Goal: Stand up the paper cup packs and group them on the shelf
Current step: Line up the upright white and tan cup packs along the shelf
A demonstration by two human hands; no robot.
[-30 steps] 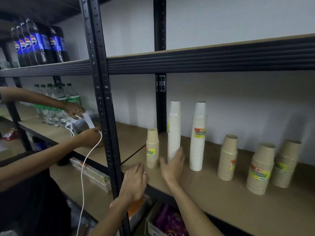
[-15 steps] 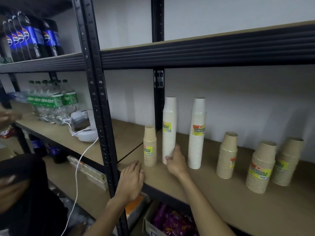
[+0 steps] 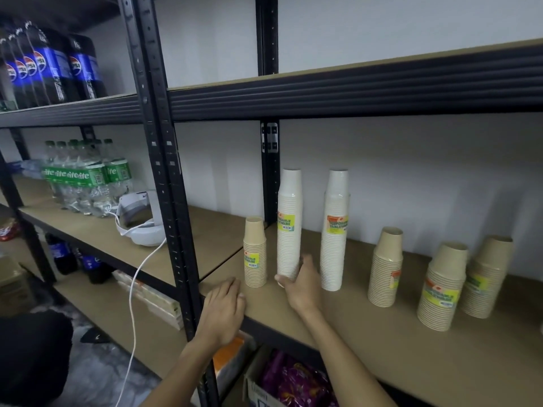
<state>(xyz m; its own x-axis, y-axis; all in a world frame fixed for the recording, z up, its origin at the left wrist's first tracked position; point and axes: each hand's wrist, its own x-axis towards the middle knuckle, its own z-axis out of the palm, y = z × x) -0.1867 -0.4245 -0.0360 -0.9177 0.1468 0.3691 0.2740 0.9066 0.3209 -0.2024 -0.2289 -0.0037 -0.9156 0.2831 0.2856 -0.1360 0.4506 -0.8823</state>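
Several paper cup packs stand upright on the brown shelf point(image 3: 367, 342). My right hand point(image 3: 302, 286) grips the base of the left tall white pack point(image 3: 289, 224). A second tall white pack point(image 3: 335, 230) stands just right of it. A short tan pack point(image 3: 255, 251) stands to the left, close to the white one. Three more tan packs point(image 3: 385, 268), point(image 3: 442, 289), point(image 3: 484, 277) stand further right. My left hand point(image 3: 223, 309) lies flat on the shelf's front edge, fingers apart, holding nothing.
A black upright post point(image 3: 167, 201) divides the shelving. Left of it are green-labelled water bottles point(image 3: 85, 177), a white device point(image 3: 141, 227) with a hanging white cable, and cola bottles point(image 3: 50, 66) above. A box of purple packets point(image 3: 293, 383) sits on the lower shelf.
My right hand went from open beside the tall white pack to closed around its base. Another person's arms at the left have left the view. The camera has shifted slightly.
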